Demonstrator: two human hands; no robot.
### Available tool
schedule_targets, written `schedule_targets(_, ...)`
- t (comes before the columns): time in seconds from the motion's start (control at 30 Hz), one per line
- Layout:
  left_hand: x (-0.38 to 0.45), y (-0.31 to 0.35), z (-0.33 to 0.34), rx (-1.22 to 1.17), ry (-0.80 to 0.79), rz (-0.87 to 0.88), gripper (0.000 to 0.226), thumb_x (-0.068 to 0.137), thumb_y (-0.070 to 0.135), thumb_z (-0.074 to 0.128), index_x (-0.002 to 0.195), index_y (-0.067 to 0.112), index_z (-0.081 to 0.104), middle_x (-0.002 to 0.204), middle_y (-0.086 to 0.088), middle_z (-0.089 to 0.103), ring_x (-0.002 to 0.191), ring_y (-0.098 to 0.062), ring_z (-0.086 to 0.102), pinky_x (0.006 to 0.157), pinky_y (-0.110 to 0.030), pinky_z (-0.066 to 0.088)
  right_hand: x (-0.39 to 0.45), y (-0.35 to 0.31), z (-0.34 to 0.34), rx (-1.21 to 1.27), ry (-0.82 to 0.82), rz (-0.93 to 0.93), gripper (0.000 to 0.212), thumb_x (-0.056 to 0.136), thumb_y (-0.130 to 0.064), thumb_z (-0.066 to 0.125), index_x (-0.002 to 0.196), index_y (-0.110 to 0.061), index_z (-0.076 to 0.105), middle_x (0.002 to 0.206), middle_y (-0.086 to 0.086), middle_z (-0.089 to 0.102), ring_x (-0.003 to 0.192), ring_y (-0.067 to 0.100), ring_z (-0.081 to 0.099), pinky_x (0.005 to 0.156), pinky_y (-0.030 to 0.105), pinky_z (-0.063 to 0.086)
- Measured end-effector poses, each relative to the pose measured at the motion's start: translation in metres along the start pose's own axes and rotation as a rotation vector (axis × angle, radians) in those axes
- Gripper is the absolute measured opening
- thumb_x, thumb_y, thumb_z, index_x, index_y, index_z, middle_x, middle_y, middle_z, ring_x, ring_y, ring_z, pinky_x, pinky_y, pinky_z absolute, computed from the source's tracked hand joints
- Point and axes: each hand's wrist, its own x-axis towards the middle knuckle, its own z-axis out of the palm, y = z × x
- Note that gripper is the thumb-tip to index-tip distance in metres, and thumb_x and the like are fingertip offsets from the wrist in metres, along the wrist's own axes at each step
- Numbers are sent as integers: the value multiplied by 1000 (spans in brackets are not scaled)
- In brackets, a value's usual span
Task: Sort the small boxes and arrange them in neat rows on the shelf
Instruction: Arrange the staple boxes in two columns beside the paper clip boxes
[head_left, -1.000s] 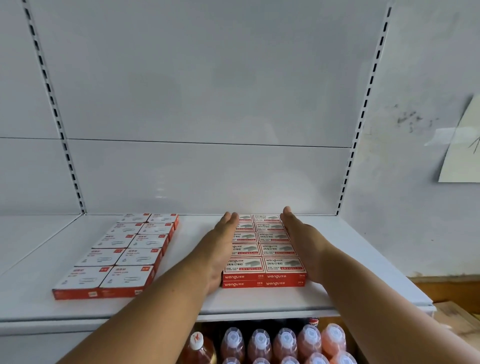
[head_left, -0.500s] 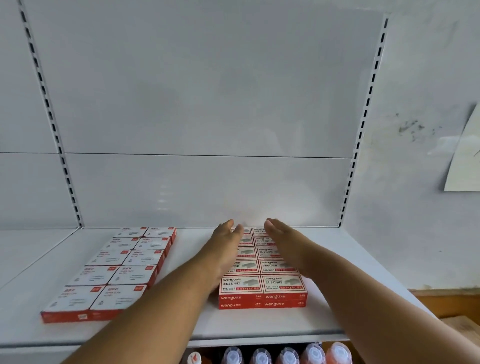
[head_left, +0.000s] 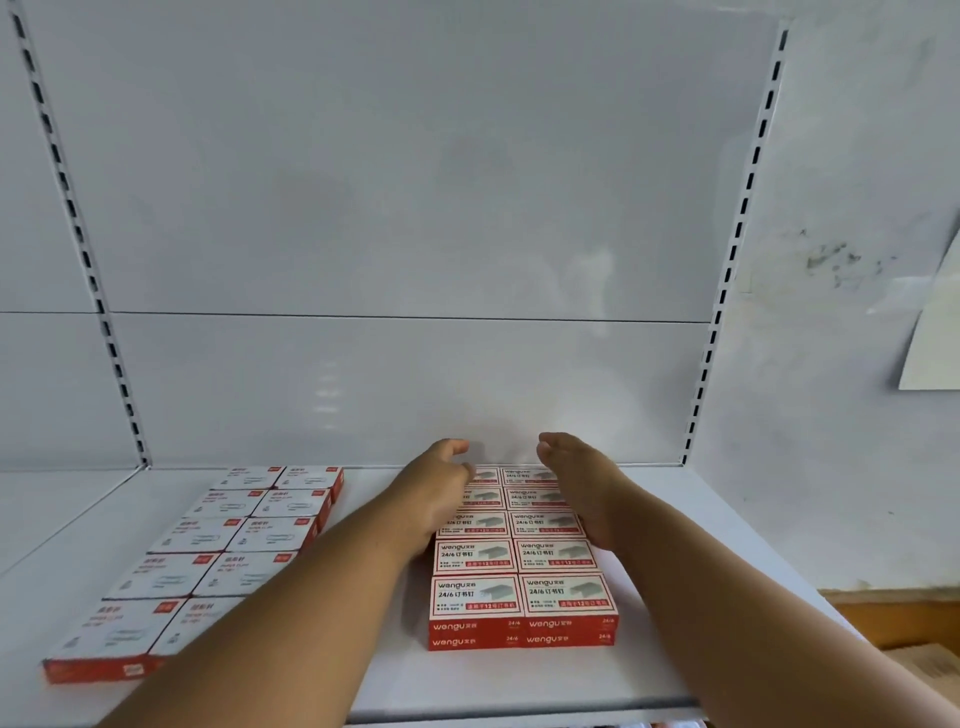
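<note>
Two blocks of small red-and-white boxes lie in neat rows on the white shelf (head_left: 519, 680). The staple boxes (head_left: 519, 592) form a two-wide block, two layers high, at centre right. The paper-clip boxes (head_left: 244, 535) form a two-wide block at the left. My left hand (head_left: 431, 493) lies along the left flank of the staple block, fingertips bent at its rear box. My right hand (head_left: 582, 483) rests along the right flank, fingers straight and reaching to the back row. Neither hand lifts a box.
The white back panel (head_left: 405, 374) stands right behind the boxes, with slotted uprights (head_left: 701, 384) at each side. A paper sheet (head_left: 935, 338) hangs on the wall at right. A cardboard carton (head_left: 930, 670) sits low at the right.
Both hands have slid further back along the staple block and drawn closer together at its rear. The view has tilted up, so the bottles under the shelf are out of sight.
</note>
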Motion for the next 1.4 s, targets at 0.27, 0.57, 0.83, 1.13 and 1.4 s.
schedule_targets(0.27,13,-9,6,111,23,39,40,103,26,42,143,28,45,134,-4,59,107,-24,65,90,-35,54,8,17,3,-171,-98,-14,34,102,-32,47,135,-24,51,126,-4,56,115,20,57,96,30,45)
schedule_targets(0.57,30,-8,1,454,36,111,32,99,32,48,128,25,60,125,2,64,108,-18,62,94,-32,50,16,17,4,-640,-125,-111,13,95,-29,54,97,-25,67,95,-2,71,92,19,68,83,34,55)
schedule_targets(0.83,35,-12,10,508,130,175,23,96,34,53,112,25,67,115,4,67,102,-17,62,87,-30,49,21,23,6,-755,-121,-189,14,94,-34,55,99,-28,67,93,-7,71,84,13,68,67,24,53)
schedule_targets(1.13,38,-15,12,585,137,209,28,96,35,47,110,26,69,109,2,66,96,-18,61,87,-37,54,22,23,8,-838,-111,-237,16,95,-32,52,99,-28,67,91,-9,70,81,11,66,66,23,50)
schedule_targets(1.4,41,-16,10,611,112,243,27,97,34,46,108,24,69,113,2,64,101,-18,58,88,-34,50,20,23,7,-826,-129,-265,18,95,-31,52,96,-25,69,90,-9,70,86,13,64,73,25,47)
